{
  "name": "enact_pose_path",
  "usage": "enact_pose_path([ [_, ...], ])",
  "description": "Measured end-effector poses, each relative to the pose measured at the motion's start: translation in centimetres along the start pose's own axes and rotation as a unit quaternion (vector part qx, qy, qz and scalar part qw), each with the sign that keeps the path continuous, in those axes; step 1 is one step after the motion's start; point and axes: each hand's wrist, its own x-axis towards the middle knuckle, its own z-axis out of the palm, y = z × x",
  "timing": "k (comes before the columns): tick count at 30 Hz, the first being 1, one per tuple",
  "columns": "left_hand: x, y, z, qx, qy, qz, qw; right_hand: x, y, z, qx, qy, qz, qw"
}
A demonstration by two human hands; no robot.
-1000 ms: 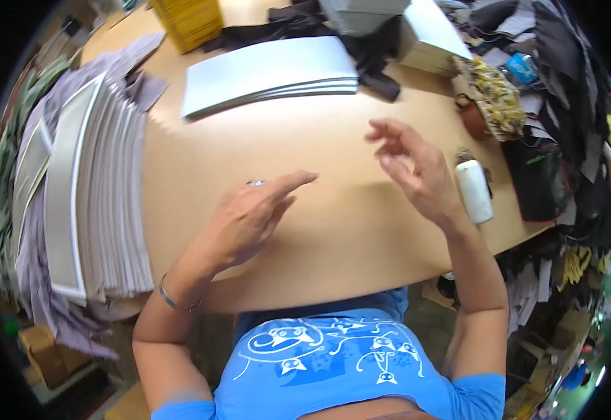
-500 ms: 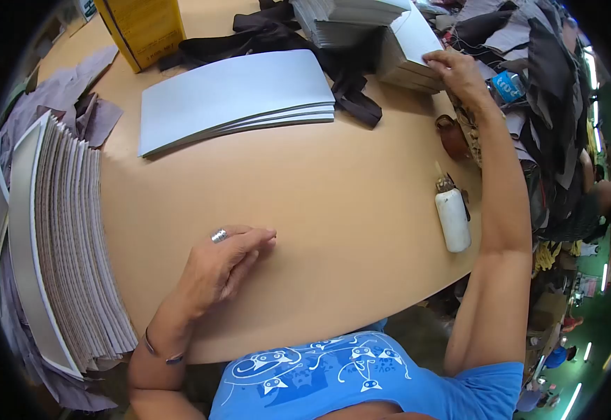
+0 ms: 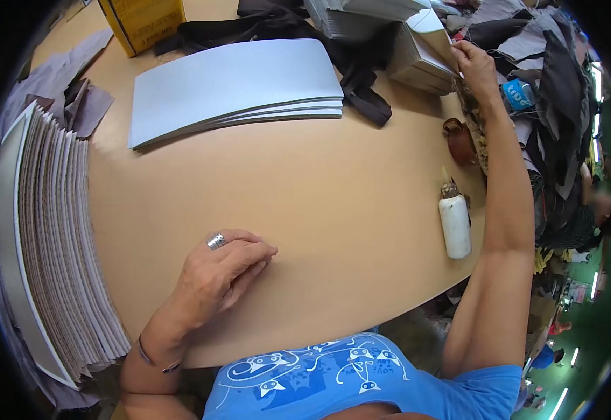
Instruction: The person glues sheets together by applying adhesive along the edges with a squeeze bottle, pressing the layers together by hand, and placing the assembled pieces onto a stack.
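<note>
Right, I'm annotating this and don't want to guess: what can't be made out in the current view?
All in the head view:
Right hand: how many white sheets it pinches, too small to tell.
Left hand: palm hidden behind its own back.
Yellow container: top cut off by upper edge.
Distant person, far right: head blurred.

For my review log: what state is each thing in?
Bare left hand: loosely curled.
Bare right hand: apparently pinching a thin white sheet.
Long white flat boards: stacked, ends slightly fanned.
Pale rectangular panels: closely stacked.
Yellow printed container: upright.
Dark fabric strips: crumpled.
White plastic nozzle bottle: tip pointing away from the person.
</note>
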Motion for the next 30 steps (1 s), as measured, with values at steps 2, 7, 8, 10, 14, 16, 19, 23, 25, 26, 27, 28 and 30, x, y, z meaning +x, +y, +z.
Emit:
enact_pose_path([
  [2,0.0,0.0,0.0,-0.002,0.002,-0.002,1.000,1.0,1.5,0.3,0.020,-0.007,0.045,0.999],
  [7,-0.2,-0.1,0.0,-0.011,0.005,-0.008,1.000,2.2,5.3,1.4,0.083,-0.037,0.057,0.994],
  [8,-0.2,0.0,0.0,-0.007,0.005,-0.008,1.000,2.3,5.7,1.3,0.089,-0.044,0.061,0.993],
  [10,-0.1,0.1,0.0,0.000,0.002,-0.008,1.000,2.9,5.9,0.3,0.075,0.044,0.070,0.994],
  [14,-0.3,-0.2,0.0,-0.026,-0.005,-0.006,1.000,2.7,1.5,-5.6,0.163,0.215,0.011,0.963],
  [16,-0.3,0.0,-0.6,-0.066,-0.033,-0.031,0.997,2.0,-1.1,-8.3,0.232,0.235,-0.058,0.942],
  [19,-1.0,0.5,-0.9,-0.253,-0.055,-0.166,0.951,-2.5,-9.7,-11.2,0.125,0.226,-0.062,0.964],
  [23,-0.7,1.4,-1.1,-0.490,-0.012,-0.305,0.816,-11.0,-19.8,-10.7,0.123,-0.027,-0.198,0.972],
  [25,-0.8,1.1,-1.6,-0.532,-0.030,-0.284,0.797,-14.7,-22.8,-9.0,0.206,-0.201,-0.196,0.937],
  [26,-1.0,0.9,-2.0,-0.552,-0.040,-0.275,0.787,-15.8,-24.1,-8.4,0.293,-0.310,-0.137,0.894],
  [27,-1.1,0.7,-2.6,-0.573,-0.075,-0.274,0.769,-17.0,-24.4,-6.6,0.367,-0.344,-0.127,0.855],
  [28,-1.1,0.9,-2.8,-0.493,-0.086,-0.259,0.826,-18.1,-24.3,-4.6,0.441,-0.302,-0.155,0.831],
  [30,-1.1,1.4,-2.8,-0.319,-0.107,-0.223,0.915,-18.8,-23.2,-3.0,0.363,-0.256,-0.190,0.876],
])
